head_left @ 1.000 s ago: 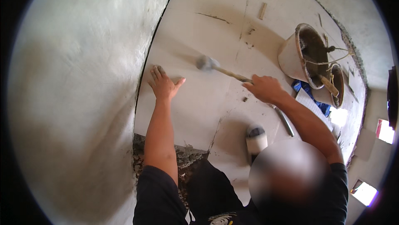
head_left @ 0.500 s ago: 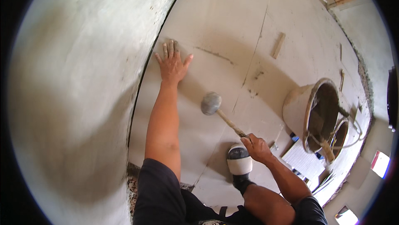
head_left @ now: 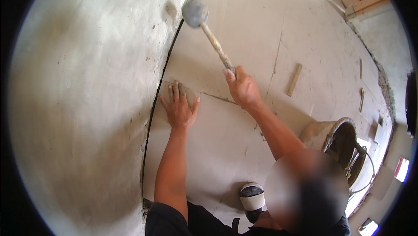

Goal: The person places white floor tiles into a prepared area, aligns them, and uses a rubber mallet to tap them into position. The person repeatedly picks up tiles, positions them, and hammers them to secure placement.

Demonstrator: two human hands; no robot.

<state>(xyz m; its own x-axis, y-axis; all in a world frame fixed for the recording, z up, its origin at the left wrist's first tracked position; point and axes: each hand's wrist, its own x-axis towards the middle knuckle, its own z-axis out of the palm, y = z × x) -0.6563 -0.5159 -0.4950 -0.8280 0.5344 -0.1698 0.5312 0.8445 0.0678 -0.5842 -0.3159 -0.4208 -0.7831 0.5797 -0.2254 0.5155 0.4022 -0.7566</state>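
My left hand (head_left: pixel 179 110) lies flat on a large pale floor tile (head_left: pixel 209 136), fingers spread, close to the dark gap along the wall. Its fingertips reach the tile's far joint. In my right hand (head_left: pixel 244 89) is the wooden handle of a rubber mallet (head_left: pixel 195 14), gripped near its end. The round grey head is at the far left, by the wall's foot, beyond my left hand. Whether the head touches the tile there I cannot tell.
A plastered wall (head_left: pixel 96 96) runs along the left. On the tiles to the right lies a short wooden strip (head_left: pixel 294 79). A mortar-smeared bucket (head_left: pixel 324 132) with a wire handle stands at the right. My shoe (head_left: pixel 252 197) is below the middle.
The mallet has swung up and to the far left with my right hand. My view has shifted, so the left hand, strip and bucket appear lower; my left hand stays flat.
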